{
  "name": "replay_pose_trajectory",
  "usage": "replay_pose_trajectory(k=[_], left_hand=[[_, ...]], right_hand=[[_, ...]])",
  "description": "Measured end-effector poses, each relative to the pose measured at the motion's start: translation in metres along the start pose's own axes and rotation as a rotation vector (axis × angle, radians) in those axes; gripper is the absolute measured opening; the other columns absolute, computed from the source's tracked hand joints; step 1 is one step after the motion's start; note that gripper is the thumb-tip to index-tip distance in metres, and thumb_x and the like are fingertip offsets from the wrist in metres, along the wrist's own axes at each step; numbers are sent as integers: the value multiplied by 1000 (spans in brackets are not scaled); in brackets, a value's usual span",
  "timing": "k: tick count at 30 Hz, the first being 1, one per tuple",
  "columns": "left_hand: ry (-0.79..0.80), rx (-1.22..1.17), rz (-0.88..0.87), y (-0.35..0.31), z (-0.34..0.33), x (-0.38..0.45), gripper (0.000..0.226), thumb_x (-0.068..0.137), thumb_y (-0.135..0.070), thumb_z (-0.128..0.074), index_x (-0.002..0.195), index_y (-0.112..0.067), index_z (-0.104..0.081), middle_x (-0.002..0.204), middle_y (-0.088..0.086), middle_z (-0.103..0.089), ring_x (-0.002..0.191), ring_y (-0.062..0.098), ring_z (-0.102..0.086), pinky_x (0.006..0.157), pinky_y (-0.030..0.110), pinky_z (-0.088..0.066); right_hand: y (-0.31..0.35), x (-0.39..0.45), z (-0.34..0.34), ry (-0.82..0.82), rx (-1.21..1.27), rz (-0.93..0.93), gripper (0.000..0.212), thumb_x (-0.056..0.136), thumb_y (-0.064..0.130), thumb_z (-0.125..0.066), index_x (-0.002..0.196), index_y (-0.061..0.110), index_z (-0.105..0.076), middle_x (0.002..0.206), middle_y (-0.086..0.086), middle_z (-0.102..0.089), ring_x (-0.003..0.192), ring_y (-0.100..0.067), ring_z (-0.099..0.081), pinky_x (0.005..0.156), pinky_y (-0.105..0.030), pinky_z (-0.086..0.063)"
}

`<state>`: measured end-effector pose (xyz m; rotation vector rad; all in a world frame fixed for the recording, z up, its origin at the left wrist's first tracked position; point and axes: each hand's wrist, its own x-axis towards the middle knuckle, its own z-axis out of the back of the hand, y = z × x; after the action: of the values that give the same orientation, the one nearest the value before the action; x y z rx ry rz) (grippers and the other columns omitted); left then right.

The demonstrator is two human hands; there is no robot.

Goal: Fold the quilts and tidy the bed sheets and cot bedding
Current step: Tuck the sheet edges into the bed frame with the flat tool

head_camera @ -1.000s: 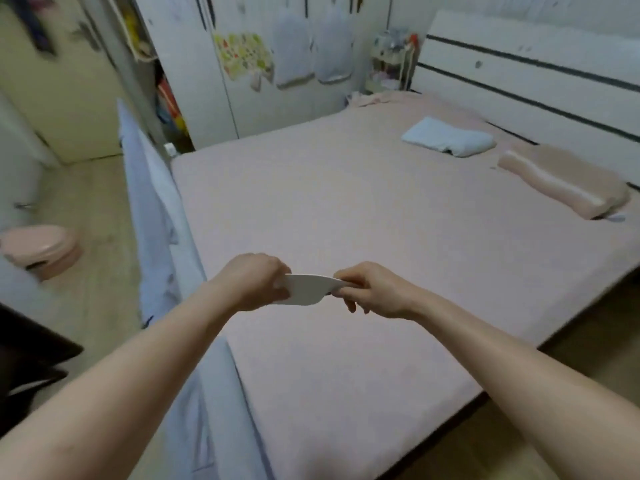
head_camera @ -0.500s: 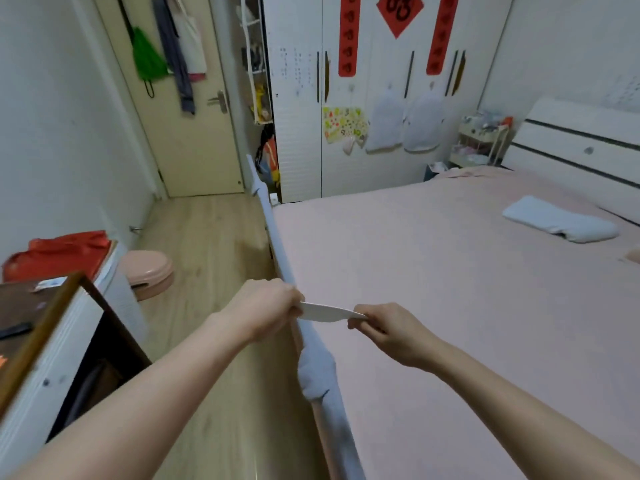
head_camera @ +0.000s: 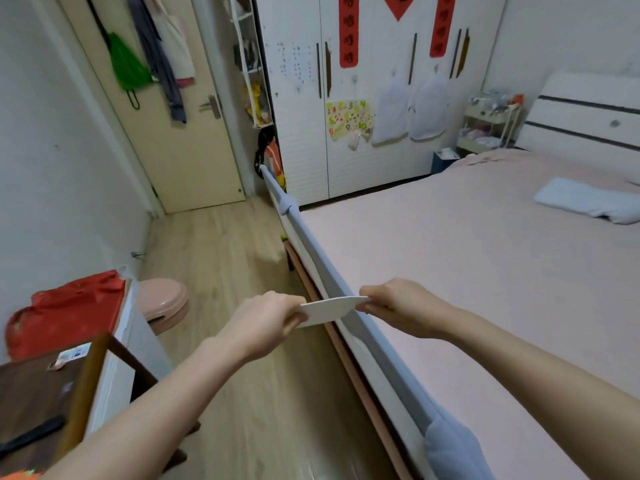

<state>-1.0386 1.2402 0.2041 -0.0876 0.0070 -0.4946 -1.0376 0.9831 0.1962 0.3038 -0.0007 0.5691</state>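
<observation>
Since half a second ago the view has swung further left and down: more of the pale wooden floor and cream door shows, and the hands sit lower in the frame, above the bed's edge rather than over the mattress. Grip unchanged.

Left hand, centre of frame, fingers curled around one end of a flat white curved plastic paddle. Right hand pinches the other, pointed end. Paddle held level between them, just above the grey padded bed rail that runs diagonally from upper centre to lower right.

Pink bed sheet covers the mattress, right half of frame, lying flat. Folded light-blue cloth rests on it at right edge, well apart from the hands.

White wardrobe with red paper strips, top centre. Dark wooden bench at lower left; red bag beside it; pink round stool near it on the floor.
</observation>
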Motion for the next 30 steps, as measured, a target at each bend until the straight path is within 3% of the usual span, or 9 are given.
replay_pose_trajectory(k=[2,6,9,14,19,22,26,30], left_hand=[[15,31,1,34,-3,30,16,98,-38,-43,90,-27,-52,87,-4,-63,85,23,-60,58,30,-34],[-30,159,89,113,21,116,16,99,-35,-43,96,-28,-58,93,-2,-62,88,24,-60,61,30,-35],[-34,161,168,182,42,177,13,97,-31,-47,85,-33,-50,85,-4,-56,78,21,-53,59,29,-34],[-62,136,271,306,63,261,16,96,-29,-46,80,-28,-50,81,-4,-54,84,26,-57,58,31,-32],[-59,128,273,424,56,348,18,97,-32,-45,80,-29,-47,79,-5,-53,83,26,-58,58,30,-33],[-65,141,264,503,51,420,19,98,-34,-44,81,-29,-48,81,-4,-54,83,26,-57,56,31,-31],[-49,153,192,598,67,534,19,98,-33,-43,83,-25,-52,80,-2,-54,78,25,-54,55,31,-28],[8,147,120,664,79,653,20,100,-31,-43,84,-21,-51,81,-2,-52,78,24,-52,55,30,-29]], right_hand=[[-14,46,-8,-14,12,34,22,100,33,-45,82,22,-47,59,11,-39,53,-9,-38,52,-29,-26],[-41,169,-21,-82,117,13,14,99,26,-48,90,21,-58,74,4,-59,66,-15,-50,57,-29,-35],[-61,273,-19,-70,165,25,14,98,26,-48,89,22,-58,84,2,-66,75,-16,-57,64,-31,-41],[-85,446,-1,-52,122,128,18,98,30,-48,87,19,-58,63,11,-51,59,-6,-46,51,-25,-31],[-115,592,-13,-34,103,204,15,98,33,-48,89,24,-56,69,10,-57,61,-6,-49,53,-22,-31],[-143,690,-24,-32,93,179,18,99,35,-47,86,25,-53,62,12,-48,56,-3,-45,51,-22,-27],[-183,815,-22,-50,113,100,22,100,34,-45,88,19,-55,70,5,-53,63,-11,-49,53,-26,-31],[-237,923,-9,-14,155,-45,30,100,34,-45,90,9,-60,78,-6,-62,71,-22,-57,65,-38,-47]])
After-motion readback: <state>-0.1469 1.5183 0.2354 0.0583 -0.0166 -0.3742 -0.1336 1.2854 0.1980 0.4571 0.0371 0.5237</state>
